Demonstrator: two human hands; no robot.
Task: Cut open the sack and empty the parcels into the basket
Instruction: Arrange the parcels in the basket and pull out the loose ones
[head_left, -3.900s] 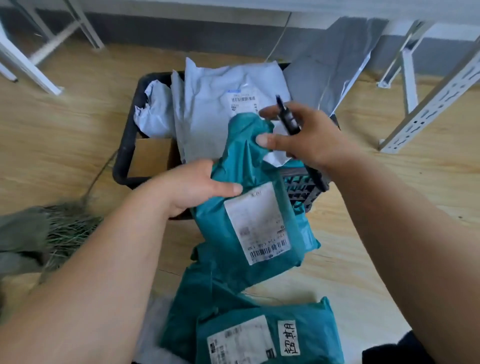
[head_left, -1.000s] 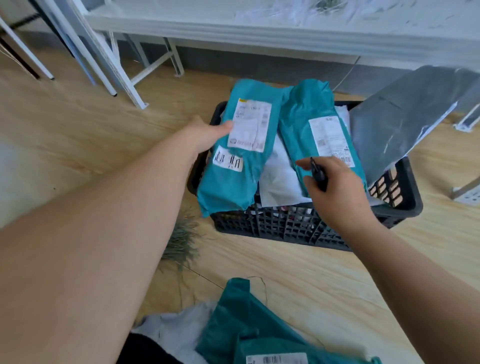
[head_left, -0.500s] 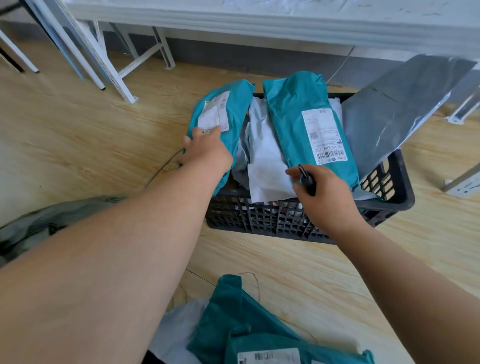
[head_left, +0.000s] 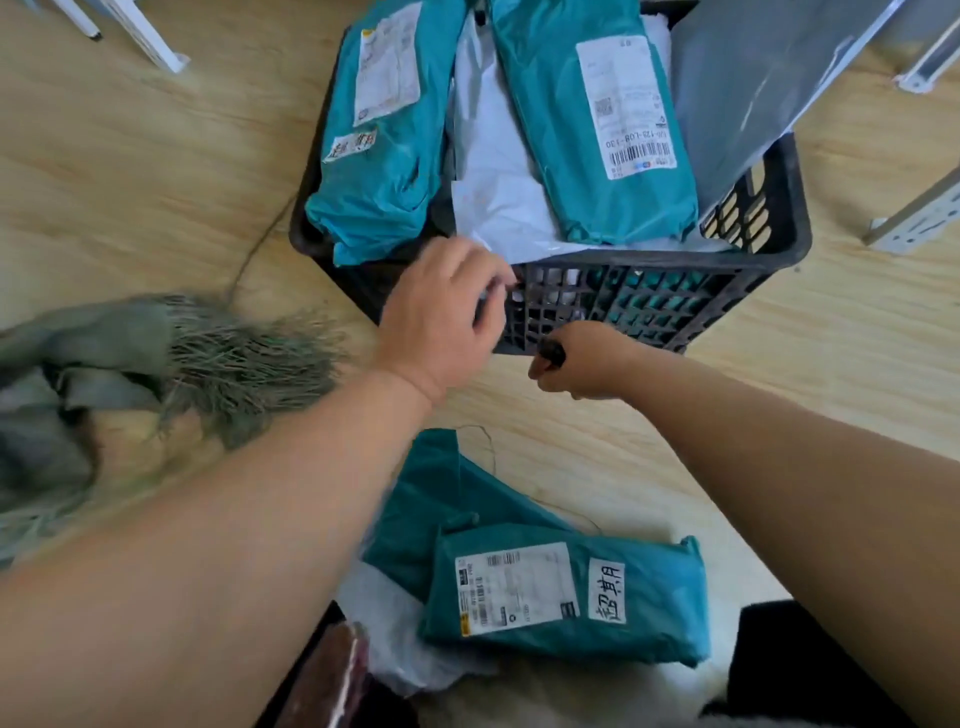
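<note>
While the black basket (head_left: 779, 249) sits on the wooden floor (head_left: 130, 171) up top, pretty much everything else can be placed off it. Way off to the left of the basket, lower down, there's the cut-open sack (head_left: 156, 358), a greenish woven thing lying crumpled on the floor with its frayed threads fanning out toward the basket. A loose strand runs from it up to the basket's left corner.

Inside the basket, on its left side, a teal parcel (head_left: 379, 171) with a white label leans over the rim. Next to it is a white parcel (head_left: 493, 182), then another teal parcel (head_left: 571, 145) with a barcode label lying on top, and a grey mailer (head_left: 753, 78) sticks up out of the basket's right side.

At the basket's near wall, the person's left hand (head_left: 441, 317) is right against the mesh, fingers curled loosely and partly apart; can't tell if it's actually holding anything. Just right of it, still by the near wall, the right hand (head_left: 582, 364) is closed in a fist around a small black cutter (head_left: 551, 352), only the end poking out.

On the near side of the basket, well apart from it, one more teal parcel (head_left: 566, 597) lies flat on the floor, label up, over another teal bag and some white plastic.
</note>
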